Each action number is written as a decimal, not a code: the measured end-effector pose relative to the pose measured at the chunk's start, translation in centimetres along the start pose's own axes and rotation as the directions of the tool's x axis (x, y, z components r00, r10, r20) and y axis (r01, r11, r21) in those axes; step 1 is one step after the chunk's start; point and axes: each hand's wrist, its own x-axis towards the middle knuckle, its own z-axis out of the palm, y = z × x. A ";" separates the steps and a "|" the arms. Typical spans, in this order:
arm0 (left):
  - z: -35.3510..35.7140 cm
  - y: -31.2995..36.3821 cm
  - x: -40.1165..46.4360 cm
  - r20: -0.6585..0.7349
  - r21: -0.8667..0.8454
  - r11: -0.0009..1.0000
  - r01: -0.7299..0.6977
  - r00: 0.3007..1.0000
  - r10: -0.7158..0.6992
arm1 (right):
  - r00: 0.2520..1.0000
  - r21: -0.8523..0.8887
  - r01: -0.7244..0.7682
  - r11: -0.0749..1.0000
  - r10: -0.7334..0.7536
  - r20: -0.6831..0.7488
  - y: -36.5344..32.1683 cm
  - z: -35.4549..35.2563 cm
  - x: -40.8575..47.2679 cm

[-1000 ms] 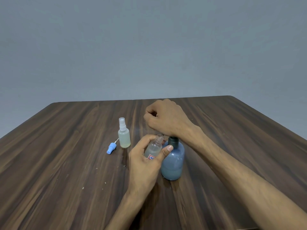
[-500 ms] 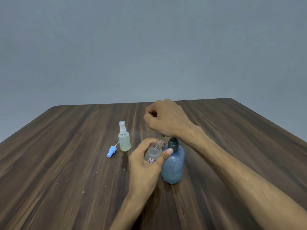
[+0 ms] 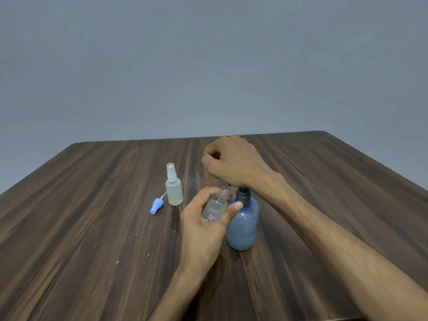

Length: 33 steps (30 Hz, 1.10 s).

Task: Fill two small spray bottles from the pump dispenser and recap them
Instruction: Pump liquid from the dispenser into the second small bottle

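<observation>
Fingers of the left hand [image 3: 203,230] grip an uncapped spray bottle [image 3: 216,206] mid-counter, touching the pump dispenser [image 3: 243,224]; the right hand [image 3: 234,163], fingers curled, presses its pump.

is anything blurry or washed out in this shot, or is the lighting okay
Head view: soft, even light, no harsh glare; faint shadows under the left hand and dispenser. Wide-angle lens bows the table edges. The open bottle looks slightly soft.

I'm getting one head view, looking forward and down across the table [image 3: 92,216] from close above; both hands are sitting near mid-frame, wall filling everything beyond the fingers [image 3: 209,158].
</observation>
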 end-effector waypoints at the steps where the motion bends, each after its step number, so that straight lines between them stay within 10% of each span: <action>1: 0.0 0.0 0.0 0.001 0.000 1.000 0.000 1.000 0.000 | 1.000 0.002 -0.006 1.000 0.006 0.015 0.0 0.1 -0.1; 33: 0.0 0.5 -0.4 -0.010 -0.035 0.999 0.015 1.000 -0.016 | 0.999 -0.018 0.037 0.999 -0.037 -0.013 -0.2 -0.2 -0.3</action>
